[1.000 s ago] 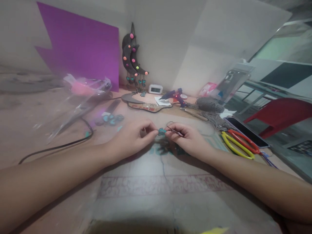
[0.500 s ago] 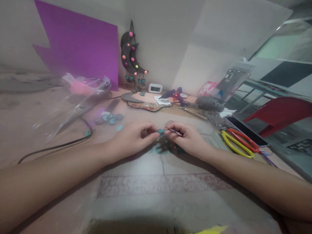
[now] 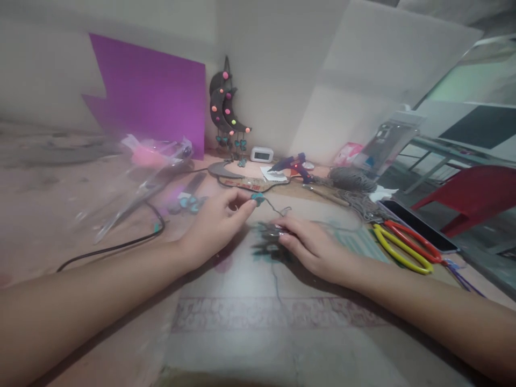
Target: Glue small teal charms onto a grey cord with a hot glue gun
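Note:
My left hand [image 3: 223,223] pinches a small teal flower-like piece [image 3: 258,198] between thumb and forefinger, above the table. A dark yarn strand [image 3: 274,204] runs from that piece to the right, curling above my other hand. My right hand [image 3: 308,242] is lower and to the right, thumb and fingers drawn together beside a blurred dark grey and teal cluster [image 3: 266,244] on the table. What those fingers grip, if anything, I cannot make out. A thin thread [image 3: 276,282] trails from the cluster toward me. Several teal pieces [image 3: 189,202] lie left, partly behind my left hand.
At right are scissors with yellow and red handles [image 3: 403,250], a phone [image 3: 417,226] and grey yarn [image 3: 350,180]. A glue gun [image 3: 292,165], a small clock [image 3: 262,155] and a moon hanging [image 3: 226,107] stand farther back. A black cable [image 3: 116,248] crosses the left side.
My hands have parted: the left keeps the teal piece, while the right has come down to the dark cluster. The thin tool seen in my right hand no longer shows. The view has tilted upward.

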Motion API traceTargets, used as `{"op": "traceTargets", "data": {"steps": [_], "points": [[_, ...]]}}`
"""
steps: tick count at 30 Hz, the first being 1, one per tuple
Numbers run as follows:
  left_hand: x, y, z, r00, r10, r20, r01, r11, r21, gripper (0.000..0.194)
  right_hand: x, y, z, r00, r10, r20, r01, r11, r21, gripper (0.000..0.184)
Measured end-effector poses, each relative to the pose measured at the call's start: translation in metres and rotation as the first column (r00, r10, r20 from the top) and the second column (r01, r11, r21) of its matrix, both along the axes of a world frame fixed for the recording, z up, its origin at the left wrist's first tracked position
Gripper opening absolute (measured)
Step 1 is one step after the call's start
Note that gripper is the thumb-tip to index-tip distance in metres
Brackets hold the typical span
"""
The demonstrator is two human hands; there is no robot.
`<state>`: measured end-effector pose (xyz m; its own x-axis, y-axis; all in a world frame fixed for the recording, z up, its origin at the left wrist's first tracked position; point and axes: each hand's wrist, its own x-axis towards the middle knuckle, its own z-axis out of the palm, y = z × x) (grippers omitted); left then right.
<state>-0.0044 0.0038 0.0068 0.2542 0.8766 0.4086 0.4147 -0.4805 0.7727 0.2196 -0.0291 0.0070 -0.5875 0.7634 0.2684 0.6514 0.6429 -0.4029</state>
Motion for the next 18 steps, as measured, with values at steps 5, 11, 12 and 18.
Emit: {"op": "traceTargets", "data": {"steps": [5,11,12,18], "points": [[0.001,-0.003,0.001,1.000,-0.009,0.026,0.009,1.000,0.000,0.019,-0.003,0.006,-0.003,0.977,-0.171,0.129,0.165,0.985,0.058,0.030],[0.002,-0.005,0.001,1.000,0.011,0.017,-0.011,1.000,-0.021,0.019,0.005,0.016,-0.007,0.962,-0.269,0.041,0.267,0.962,0.058,0.030],[0.002,-0.005,0.001,1.000,0.007,0.013,-0.007,1.000,-0.031,0.019,0.006,0.017,-0.007,0.963,-0.268,0.023,0.267,0.962,0.062,0.030],[0.003,-0.006,0.003,0.998,-0.054,-0.023,0.052,0.995,-0.087,0.019,0.005,0.016,-0.006,0.970,-0.242,-0.030,0.244,0.964,0.102,0.029]]}}
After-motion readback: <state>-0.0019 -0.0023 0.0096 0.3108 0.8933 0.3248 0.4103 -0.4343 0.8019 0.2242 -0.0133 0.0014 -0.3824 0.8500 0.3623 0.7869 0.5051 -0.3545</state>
